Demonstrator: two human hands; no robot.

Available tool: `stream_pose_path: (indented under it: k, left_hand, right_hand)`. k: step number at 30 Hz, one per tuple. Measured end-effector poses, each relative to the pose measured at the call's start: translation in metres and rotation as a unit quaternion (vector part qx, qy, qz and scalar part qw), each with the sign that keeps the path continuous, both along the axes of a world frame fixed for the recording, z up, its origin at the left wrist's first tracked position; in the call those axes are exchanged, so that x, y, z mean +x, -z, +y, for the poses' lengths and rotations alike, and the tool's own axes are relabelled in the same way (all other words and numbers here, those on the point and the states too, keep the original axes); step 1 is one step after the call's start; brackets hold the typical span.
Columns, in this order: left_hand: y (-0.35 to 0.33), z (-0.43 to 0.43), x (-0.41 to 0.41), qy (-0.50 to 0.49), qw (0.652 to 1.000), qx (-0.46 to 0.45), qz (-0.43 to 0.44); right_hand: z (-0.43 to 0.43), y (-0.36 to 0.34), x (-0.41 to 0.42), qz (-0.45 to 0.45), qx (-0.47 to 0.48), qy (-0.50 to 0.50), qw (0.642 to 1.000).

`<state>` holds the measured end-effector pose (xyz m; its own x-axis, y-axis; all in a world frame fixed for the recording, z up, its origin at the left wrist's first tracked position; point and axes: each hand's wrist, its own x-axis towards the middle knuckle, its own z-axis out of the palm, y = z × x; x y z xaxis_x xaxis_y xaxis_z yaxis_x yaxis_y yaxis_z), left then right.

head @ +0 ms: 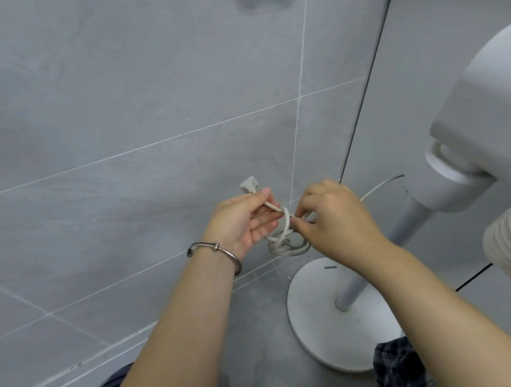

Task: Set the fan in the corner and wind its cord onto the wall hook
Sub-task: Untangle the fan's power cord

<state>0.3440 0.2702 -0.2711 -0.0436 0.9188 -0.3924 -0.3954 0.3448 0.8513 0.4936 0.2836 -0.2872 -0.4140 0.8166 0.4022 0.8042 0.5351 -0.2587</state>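
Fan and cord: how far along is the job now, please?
Done: the fan stands in the corner. In hand: the left hand holds the cord near its plug, and the right hand pinches the loops hanging between them. Left: getting the loops onto the hook, which I cannot make out here.

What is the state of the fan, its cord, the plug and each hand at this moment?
fan: stands upright on the floor, its base close to the wall.
cord: partly gathered into small loops that hang between the two hands; not yet on a hook.
plug: unplugged, sticks out above the left hand.
left hand: pinches the cord just below the plug.
right hand: fingers curled, pinches the cord at the loops.
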Motion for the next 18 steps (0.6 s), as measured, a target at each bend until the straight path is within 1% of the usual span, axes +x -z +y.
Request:
stream_pose_path:
  k: [1,3,6,7,9,10,12,14,16,18]
  left_hand:
    - [0.0,0.0,-0.001,0.015,1.0,0.002,0.027]
    - [-0.003,0.0,-0.002,0.051,0.992,0.013,0.115]
    - [-0.008,-0.004,-0.004,0.106,0.955,0.047,0.273]
    - [-0.009,-0.006,-0.004,0.134,0.94,0.062,0.308]
    - [-0.011,-0.01,-0.004,0.189,0.92,0.076,0.334]
    - [-0.01,-0.01,-0.003,0.2,0.915,0.079,0.341]
    - [-0.007,-0.008,-0.002,0.173,0.91,0.084,0.367]
    - [-0.003,-0.004,-0.001,0.107,0.901,0.085,0.413]
    - [0.002,0.0,-0.002,0.035,0.877,0.087,0.471]
    - [0.006,0.003,-0.003,-0.004,0.853,0.097,0.513]
  right_hand:
    - [0.0,0.0,-0.001,-0.001,-0.002,0.007,1.0]
    - [0.0,0.0,-0.001,0.007,-0.007,0.022,1.0]
    - [0.001,0.001,0.001,0.009,-0.011,0.037,0.999]
    - [0.001,0.001,0.002,0.005,-0.013,0.039,0.999]
    - [0.001,0.001,0.002,-0.002,-0.024,0.043,0.999]
    - [0.001,0.0,0.002,-0.006,-0.033,0.045,0.998]
    - [0.001,-0.001,0.001,-0.011,-0.046,0.042,0.998]
    - [0.002,-0.003,0.0,-0.008,-0.066,0.04,0.997]
    - [0.001,-0.006,0.0,0.017,-0.098,0.044,0.994]
    - [0.0,-0.01,0.003,0.073,-0.14,0.046,0.986]
